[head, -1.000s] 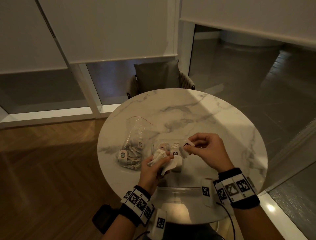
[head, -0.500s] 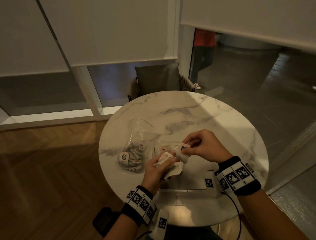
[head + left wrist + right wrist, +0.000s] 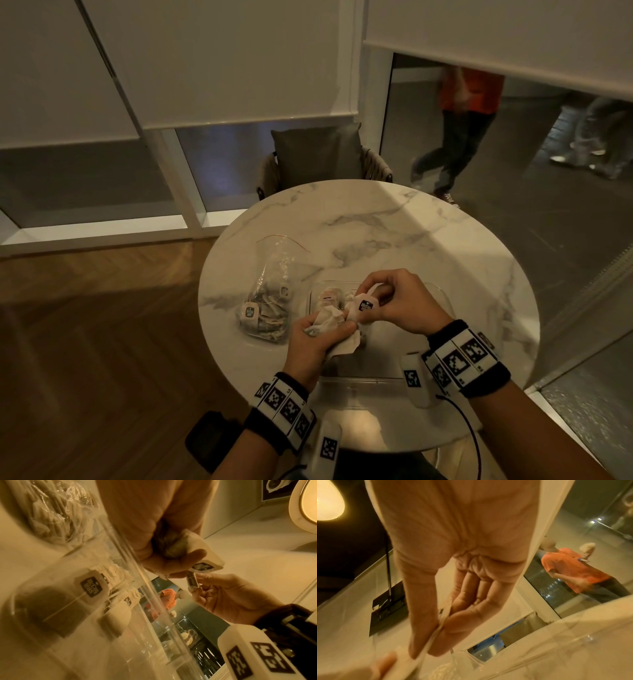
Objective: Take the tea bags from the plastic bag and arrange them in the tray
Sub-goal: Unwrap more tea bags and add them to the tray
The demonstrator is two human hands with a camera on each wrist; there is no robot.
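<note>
Hands are held close together over the near part of the bench (image 3: 428,240). A bunch of tea bags (image 3: 330,317) is gripped in the left hand (image 3: 317,337). A paper tag (image 3: 365,305) is pinched by the right hand (image 3: 399,301), just right of the bunch. The clear tray (image 3: 442,298) lies right under both hands, with some bags already inside. The plastic bag (image 3: 270,298) is seen to the left, near the left edge. An armchair (image 3: 322,161) stands past the far edge.

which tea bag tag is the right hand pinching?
The tag lifted above the clear tray, pinched by the right hand, beside the bunch gripped in the left hand. The other tags lie in the tray or the plastic bag.
</note>
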